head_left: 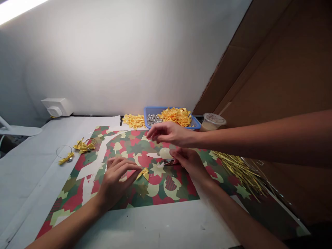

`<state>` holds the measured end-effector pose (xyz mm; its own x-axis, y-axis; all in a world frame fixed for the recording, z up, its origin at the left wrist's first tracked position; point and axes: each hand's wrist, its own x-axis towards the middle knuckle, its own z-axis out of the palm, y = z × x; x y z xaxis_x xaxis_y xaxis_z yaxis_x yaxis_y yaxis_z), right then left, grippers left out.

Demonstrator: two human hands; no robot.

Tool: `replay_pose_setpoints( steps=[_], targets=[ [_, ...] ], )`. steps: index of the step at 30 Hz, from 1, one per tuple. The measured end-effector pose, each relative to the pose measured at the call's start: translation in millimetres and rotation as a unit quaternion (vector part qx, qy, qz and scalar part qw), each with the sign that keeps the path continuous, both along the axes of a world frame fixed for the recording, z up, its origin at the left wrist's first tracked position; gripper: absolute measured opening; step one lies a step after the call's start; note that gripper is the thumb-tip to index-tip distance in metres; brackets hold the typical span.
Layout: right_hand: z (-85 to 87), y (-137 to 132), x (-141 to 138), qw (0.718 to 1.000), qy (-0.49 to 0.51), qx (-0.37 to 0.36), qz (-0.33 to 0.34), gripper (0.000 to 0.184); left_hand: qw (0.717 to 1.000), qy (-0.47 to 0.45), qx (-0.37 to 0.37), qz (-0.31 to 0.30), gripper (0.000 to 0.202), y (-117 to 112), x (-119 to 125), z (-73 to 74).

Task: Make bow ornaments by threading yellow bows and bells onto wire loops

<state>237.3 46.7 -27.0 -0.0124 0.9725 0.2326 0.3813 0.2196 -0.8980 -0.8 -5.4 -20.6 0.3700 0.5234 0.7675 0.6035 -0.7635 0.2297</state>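
My left hand [116, 176] rests on patterned wrapping paper [77, 193] and pinches a small yellow ribbon bow [144, 174] at its fingertips. My right hand [190, 162] lies curled on the paper just right of it, fingers closed on a small dark metal tool [168, 162]. A third arm reaches in from the right; that other person's hand [168, 133] hovers above the paper, its fingers loosely pinched.
At the back stand a blue tray [147, 110] of yellow bows and silver bells, a loose pile of bows [133, 121] and a lidded plastic cup [212, 121]. Gold wire ties [238, 169] lie right. Wire rings with bows [66, 155] lie left. Cardboard [285, 69] walls the right.
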Motion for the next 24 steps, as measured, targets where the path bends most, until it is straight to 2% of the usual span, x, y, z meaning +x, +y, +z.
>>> replay_pose_setpoints(
  steps=[2,4,7,16,18,21,24],
  targets=[
    [-14.5,-14.2,8.9,0.999,0.028,-0.022,-0.024,0.036,1.000,-0.002,0.002,0.000,0.003,0.0,-0.1,0.1],
    [-19.6,-20.1,11.8,0.998,0.041,-0.033,-0.028,0.035,1.000,-0.003,0.001,0.004,0.003,-0.1,-0.1,0.3],
    [-15.8,-20.1,8.5,0.998,0.049,-0.039,-0.018,0.031,1.000,-0.005,-0.005,0.010,0.004,0.1,0.1,0.6],
    [-8.8,-31.3,-0.3,0.994,-0.075,0.025,0.078,0.017,0.998,-0.016,-0.067,-0.001,0.003,2.5,-2.0,-1.7],
    [-9.0,-35.1,-5.0,0.987,-0.100,0.057,0.116,0.013,0.993,-0.014,-0.117,0.005,0.005,3.0,-2.5,-2.4],
    [-11.0,-41.7,-17.4,0.969,-0.135,0.108,0.176,0.018,0.971,-0.007,-0.241,-0.001,0.011,4.1,-3.5,-2.9],
    [-14.1,-47.3,-30.6,0.958,-0.161,0.111,0.210,0.025,0.946,-0.003,-0.323,-0.019,0.016,5.6,-6.7,-1.9]
  ],
)
